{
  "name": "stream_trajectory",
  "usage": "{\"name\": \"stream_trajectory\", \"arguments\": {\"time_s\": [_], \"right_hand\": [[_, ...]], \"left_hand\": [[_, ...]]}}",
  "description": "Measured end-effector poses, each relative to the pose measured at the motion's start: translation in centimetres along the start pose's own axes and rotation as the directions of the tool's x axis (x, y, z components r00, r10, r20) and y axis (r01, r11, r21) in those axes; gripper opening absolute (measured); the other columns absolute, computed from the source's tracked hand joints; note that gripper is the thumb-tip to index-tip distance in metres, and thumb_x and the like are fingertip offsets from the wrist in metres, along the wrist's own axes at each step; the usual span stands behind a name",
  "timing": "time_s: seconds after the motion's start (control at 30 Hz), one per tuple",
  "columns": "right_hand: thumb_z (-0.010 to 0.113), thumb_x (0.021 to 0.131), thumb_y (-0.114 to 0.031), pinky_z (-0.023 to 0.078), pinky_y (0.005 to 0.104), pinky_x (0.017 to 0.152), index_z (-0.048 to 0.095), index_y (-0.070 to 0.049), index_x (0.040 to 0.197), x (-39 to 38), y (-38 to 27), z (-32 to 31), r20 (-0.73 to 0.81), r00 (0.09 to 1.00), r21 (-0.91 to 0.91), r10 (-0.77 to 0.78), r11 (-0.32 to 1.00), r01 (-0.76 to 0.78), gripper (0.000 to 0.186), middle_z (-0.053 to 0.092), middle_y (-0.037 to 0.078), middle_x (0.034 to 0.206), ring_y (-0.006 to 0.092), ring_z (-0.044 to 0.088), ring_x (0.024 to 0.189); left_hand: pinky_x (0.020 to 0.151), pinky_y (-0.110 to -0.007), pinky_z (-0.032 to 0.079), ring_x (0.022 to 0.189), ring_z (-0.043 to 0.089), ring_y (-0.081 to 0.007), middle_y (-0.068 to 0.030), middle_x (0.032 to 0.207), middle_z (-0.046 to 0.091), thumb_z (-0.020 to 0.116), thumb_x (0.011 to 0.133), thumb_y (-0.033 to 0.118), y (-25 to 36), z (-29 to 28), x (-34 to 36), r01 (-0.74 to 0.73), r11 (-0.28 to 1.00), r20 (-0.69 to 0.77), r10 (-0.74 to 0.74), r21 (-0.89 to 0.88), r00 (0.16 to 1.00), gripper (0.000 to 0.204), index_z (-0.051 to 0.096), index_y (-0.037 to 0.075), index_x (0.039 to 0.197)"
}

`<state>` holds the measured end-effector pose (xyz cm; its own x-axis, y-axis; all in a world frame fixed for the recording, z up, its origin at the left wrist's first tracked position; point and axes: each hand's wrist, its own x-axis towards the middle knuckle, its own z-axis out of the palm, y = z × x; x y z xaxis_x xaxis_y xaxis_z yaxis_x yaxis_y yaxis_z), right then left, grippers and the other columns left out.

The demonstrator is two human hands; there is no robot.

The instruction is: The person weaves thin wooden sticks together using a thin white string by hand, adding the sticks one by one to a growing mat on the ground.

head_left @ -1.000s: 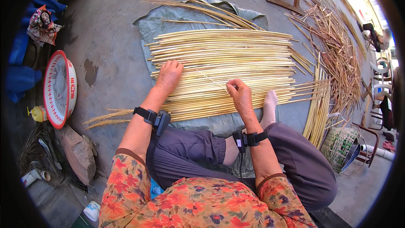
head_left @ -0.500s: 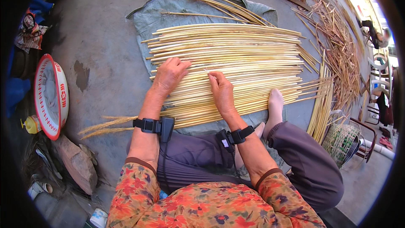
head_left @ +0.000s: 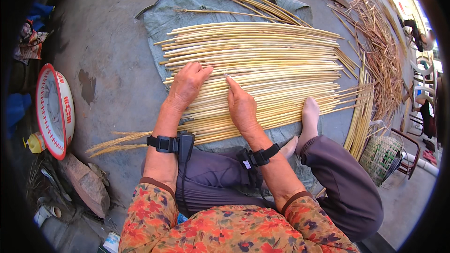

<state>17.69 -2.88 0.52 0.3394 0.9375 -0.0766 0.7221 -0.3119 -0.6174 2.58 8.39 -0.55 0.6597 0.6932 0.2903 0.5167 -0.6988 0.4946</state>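
Observation:
A mat-like row of pale yellow stalks (head_left: 272, 72) lies side by side in front of me, with thin lines running across it. My left hand (head_left: 188, 83) rests on the left part of the row, fingers bent and gripping stalks there. Just right of it, my right hand (head_left: 241, 105) is closed over the stalks, thumb pointing up and left. A small thin pale tip shows at that thumb; its kind is too small to tell. Under the row is a grey-green cloth (head_left: 164, 16).
Longer stalks (head_left: 262, 7) lie across the cloth's far edge. On the left stand a red-rimmed enamel basin (head_left: 58, 112) and a rock (head_left: 84, 185). To the right are a heap of brown husks (head_left: 379, 61), a woven basket (head_left: 379, 157) and my foot (head_left: 309, 115) against the stalks.
My right hand has shifted slightly left and turned, so its back now faces up more and its fingertips show less. My left hand stays on nearly the same spot.

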Motion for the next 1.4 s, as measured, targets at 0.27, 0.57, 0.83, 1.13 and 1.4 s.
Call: {"name": "stream_trajectory", "arguments": {"time_s": [0.27, 0.57, 0.83, 1.13, 1.4], "right_hand": [[0.058, 0.091, -0.010, 0.054, 0.0420, 0.066, 0.058, -0.012, 0.126, -0.16, 0.05, -0.07, -0.027, 0.998, 0.024, -0.055, 0.998, 0.056, 0.035, 0.069, 0.017, 0.095, 0.0340, 0.067, 0.076], [0.057, 0.091, -0.009, 0.055, 0.0414, 0.068, 0.057, -0.010, 0.127, -0.16, 0.24, -0.36, 0.003, 0.996, 0.014, -0.084, 0.996, 0.084, 0.036, 0.069, 0.018, 0.099, 0.0339, 0.068, 0.077], [0.057, 0.091, -0.010, 0.055, 0.0419, 0.066, 0.057, -0.011, 0.127, -0.21, 0.06, -0.46, 0.039, 0.997, -0.023, -0.061, 0.998, 0.062, 0.036, 0.069, 0.017, 0.094, 0.0337, 0.067, 0.073], [0.057, 0.091, -0.009, 0.055, 0.0422, 0.068, 0.057, -0.011, 0.127, -0.18, 0.30, -0.14, 0.031, 0.997, -0.029, -0.064, 0.997, 0.065, 0.036, 0.070, 0.016, 0.097, 0.0334, 0.068, 0.076], [0.057, 0.091, -0.010, 0.054, 0.0431, 0.066, 0.057, -0.012, 0.127, -0.14, 0.08, -0.44, 0.048, 0.998, -0.019, -0.036, 0.999, 0.037, 0.036, 0.069, 0.017, 0.092, 0.0346, 0.067, 0.075]], "left_hand": [[0.071, -0.035, 0.051, 0.082, 0.058, -0.0235, -0.0065, 0.082, 0.056, 0.062, 0.081, 0.005, 0.10, -0.11, 0.06, 0.005, 1.000, 0.010, -0.005, 0.017, 1.000, 0.027, 0.067, 0.007, 0.108], [0.073, -0.035, 0.051, 0.082, 0.059, -0.0238, -0.0070, 0.082, 0.057, 0.062, 0.080, 0.003, 0.02, -0.01, -0.05, 0.013, 1.000, 0.021, -0.013, 0.003, 1.000, 0.028, 0.067, 0.007, 0.107], [0.074, -0.035, 0.051, 0.084, 0.059, -0.0234, -0.0067, 0.084, 0.058, 0.062, 0.080, 0.003, 0.13, 0.15, -0.11, 0.009, 1.000, 0.000, -0.009, 0.017, 1.000, 0.026, 0.067, 0.006, 0.106], [0.073, -0.035, 0.051, 0.083, 0.059, -0.0232, -0.0063, 0.082, 0.059, 0.066, 0.083, 0.006, 0.02, 0.22, -0.10, 0.027, 1.000, -0.005, -0.027, 0.000, 1.000, 0.022, 0.068, 0.006, 0.105], [0.074, -0.035, 0.051, 0.083, 0.059, -0.0235, -0.0066, 0.083, 0.060, 0.067, 0.083, 0.007, -0.05, 0.29, -0.07, 0.031, 1.000, -0.008, -0.031, -0.004, 0.999, 0.023, 0.068, 0.007, 0.105]]}}
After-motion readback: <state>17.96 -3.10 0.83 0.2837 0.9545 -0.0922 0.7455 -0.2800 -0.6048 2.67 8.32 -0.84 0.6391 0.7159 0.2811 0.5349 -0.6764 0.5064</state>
